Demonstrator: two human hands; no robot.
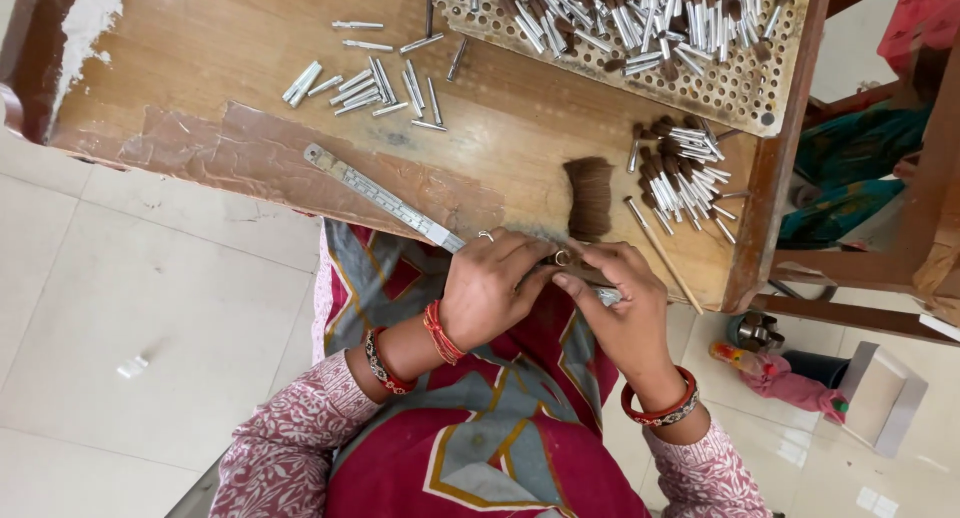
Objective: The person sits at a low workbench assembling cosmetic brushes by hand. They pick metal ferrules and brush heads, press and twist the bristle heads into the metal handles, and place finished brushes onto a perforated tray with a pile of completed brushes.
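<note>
Two hands meet low in the middle of the frame: my left hand (490,288) and my right hand (620,303) are curled tight, pinching a small metal tube (563,259) between their fingertips. Just above them a brown hair bundle (589,196) lies on the wooden table (200,68). A metal ruler (385,198) lies to the left, and loose tubes (370,86) sit in the upper left.
</note>
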